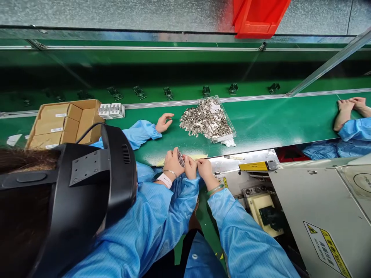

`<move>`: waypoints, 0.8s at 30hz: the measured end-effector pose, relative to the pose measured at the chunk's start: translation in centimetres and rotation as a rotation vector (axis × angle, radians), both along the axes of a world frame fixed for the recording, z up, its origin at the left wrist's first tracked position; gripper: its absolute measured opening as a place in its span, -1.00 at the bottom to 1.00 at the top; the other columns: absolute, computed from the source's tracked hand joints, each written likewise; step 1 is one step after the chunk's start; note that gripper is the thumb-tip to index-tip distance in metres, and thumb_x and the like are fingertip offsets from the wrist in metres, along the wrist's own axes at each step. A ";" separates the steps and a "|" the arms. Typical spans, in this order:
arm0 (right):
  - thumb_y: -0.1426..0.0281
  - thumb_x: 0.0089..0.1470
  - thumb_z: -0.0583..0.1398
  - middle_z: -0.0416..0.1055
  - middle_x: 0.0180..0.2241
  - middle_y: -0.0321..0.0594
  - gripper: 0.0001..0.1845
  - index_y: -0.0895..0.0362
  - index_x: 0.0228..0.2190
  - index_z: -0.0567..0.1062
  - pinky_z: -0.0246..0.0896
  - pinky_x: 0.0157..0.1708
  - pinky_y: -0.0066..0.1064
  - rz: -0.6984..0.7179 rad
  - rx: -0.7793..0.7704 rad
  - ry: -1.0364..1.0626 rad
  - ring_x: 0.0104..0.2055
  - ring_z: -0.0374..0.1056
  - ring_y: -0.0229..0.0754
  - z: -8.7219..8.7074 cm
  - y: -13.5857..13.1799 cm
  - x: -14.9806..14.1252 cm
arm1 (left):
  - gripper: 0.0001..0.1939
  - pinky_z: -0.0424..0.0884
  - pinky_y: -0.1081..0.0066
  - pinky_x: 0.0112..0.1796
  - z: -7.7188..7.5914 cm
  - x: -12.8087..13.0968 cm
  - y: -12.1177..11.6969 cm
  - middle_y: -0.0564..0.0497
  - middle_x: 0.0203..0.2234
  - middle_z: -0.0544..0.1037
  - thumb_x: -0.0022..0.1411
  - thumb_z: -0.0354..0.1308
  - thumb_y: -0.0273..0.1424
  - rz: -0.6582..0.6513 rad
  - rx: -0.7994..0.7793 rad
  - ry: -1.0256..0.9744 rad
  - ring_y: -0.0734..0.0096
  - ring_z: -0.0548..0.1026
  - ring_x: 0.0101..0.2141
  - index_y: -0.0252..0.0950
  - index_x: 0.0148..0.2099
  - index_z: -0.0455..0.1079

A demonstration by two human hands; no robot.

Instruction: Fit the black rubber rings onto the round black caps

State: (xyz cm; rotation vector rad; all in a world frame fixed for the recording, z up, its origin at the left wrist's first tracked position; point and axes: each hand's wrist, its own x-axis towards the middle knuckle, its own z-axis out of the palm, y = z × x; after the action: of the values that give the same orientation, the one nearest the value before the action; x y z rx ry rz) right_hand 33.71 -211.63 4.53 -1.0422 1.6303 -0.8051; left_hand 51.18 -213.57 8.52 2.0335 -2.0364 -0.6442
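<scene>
A ribbed piece (181, 158), dark and pale in fine stripes, sits in the left hand (174, 162), above the near edge of the tabletop (261, 125). That hand's grip is closed around it, with fingers covering much of its near side. The right hand (204, 168) has its fingertips drawn in close to a co-worker's hand (190, 168), which reaches in between the two; whether the right grip pinches anything, I cannot tell.

The piece looks light and stiff, probably smooth enough to slip, and its thin ribs might bend if squeezed. Holding it by the outer edges, between thumb and fingertips, seems the safest way.

Just beyond, a pile of small metal parts (191, 120) spreads over the glossy green tabletop beside a clear tray (233, 135) filled with similar parts. The co-worker's other hand (164, 122) rests to the left of the pile. Further left stand a stack of white trays (111, 111) and a divided cardboard box (88, 119).

Behind a metal rail (162, 103), small circuit boards (139, 92) lie in a spaced row on a green strip. A red bin (261, 23) sits on the grey shelf (116, 14) above. To the right is a pale machine housing (307, 197); past it, another person's hands (348, 106) rest near the tabletop.
</scene>
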 end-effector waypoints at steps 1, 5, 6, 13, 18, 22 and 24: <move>0.51 0.04 0.24 0.45 -0.52 -0.25 -0.85 0.15 -0.53 0.56 0.22 -0.34 -0.38 0.012 0.005 0.022 -0.48 0.30 -0.17 0.1 0.0 0.2 | -0.12 0.31 0.17 0.06 0.1 0.1 0.0 -0.23 -0.05 0.24 0.03 0.29 -0.27 0.001 -0.002 -0.003 -0.02 0.34 -0.03 -0.44 0.31 0.02; 0.57 0.03 0.26 0.47 -0.50 -0.23 -0.86 0.15 -0.49 0.58 0.25 -0.33 -0.37 0.021 0.031 0.100 -0.47 0.33 -0.17 0.3 -0.3 1.0 | -0.08 0.31 0.18 0.05 0.5 0.7 0.1 -0.22 -0.05 0.25 -0.03 0.31 -0.30 0.011 -0.007 -0.021 -0.01 0.35 -0.03 -0.41 0.32 0.01; 0.58 0.02 0.27 0.45 -0.52 -0.23 -0.86 0.15 -0.51 0.57 0.26 -0.33 -0.37 0.018 0.034 0.115 -0.48 0.33 -0.17 0.2 -0.5 1.1 | -0.06 0.32 0.18 0.04 0.6 0.9 0.1 -0.22 -0.05 0.25 -0.06 0.33 -0.30 0.016 -0.009 -0.027 -0.02 0.34 -0.03 -0.41 0.32 0.01; 0.54 0.04 0.29 0.47 -0.34 -0.14 -0.88 0.10 -0.46 0.59 0.16 -0.04 -0.29 -0.055 -0.091 0.183 -0.20 0.35 -0.03 -0.6 -4.4 2.4 | 0.05 0.30 0.17 0.06 1.5 1.5 1.1 -0.20 -0.05 0.23 -0.17 0.37 -0.30 0.037 -0.024 -0.059 -0.02 0.32 -0.04 -0.44 0.32 0.00; 0.60 0.00 0.26 0.43 -0.29 -0.07 -0.84 0.14 -0.51 0.58 0.02 0.11 -0.29 -0.051 -0.122 0.106 -0.02 0.25 0.03 -0.7 -6.6 2.8 | 0.13 0.30 0.18 0.07 2.0 1.7 2.3 -0.20 -0.04 0.22 -0.29 0.42 -0.35 0.007 0.002 -0.056 -0.03 0.30 -0.02 -0.44 0.31 -0.01; 0.35 0.16 0.24 0.45 -0.33 -0.12 -0.81 0.14 -0.44 0.61 0.17 -0.03 -0.30 -0.022 -0.109 -0.041 -0.12 0.31 0.00 0.2 -3.4 3.8 | 0.12 0.28 0.17 0.09 2.2 1.8 2.7 -0.19 -0.03 0.21 -0.25 0.42 -0.33 -0.026 0.028 -0.025 -0.02 0.30 0.01 -0.41 0.32 -0.03; 0.16 0.11 0.29 0.42 -0.50 -0.19 -0.68 0.15 -0.49 0.60 0.25 -0.27 -0.33 0.038 -0.056 -0.158 -0.34 0.34 -0.05 0.4 -1.4 4.7 | 0.10 0.28 0.16 0.09 2.1 1.9 2.8 -0.18 -0.04 0.22 -0.24 0.41 -0.35 -0.044 0.046 -0.005 -0.03 0.29 0.02 -0.40 0.32 -0.04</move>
State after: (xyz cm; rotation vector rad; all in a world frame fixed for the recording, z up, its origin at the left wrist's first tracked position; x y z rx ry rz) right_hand 38.38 -213.04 4.92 -1.0189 1.4586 -0.8892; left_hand 53.06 -210.79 10.66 2.0224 -2.0940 -0.7007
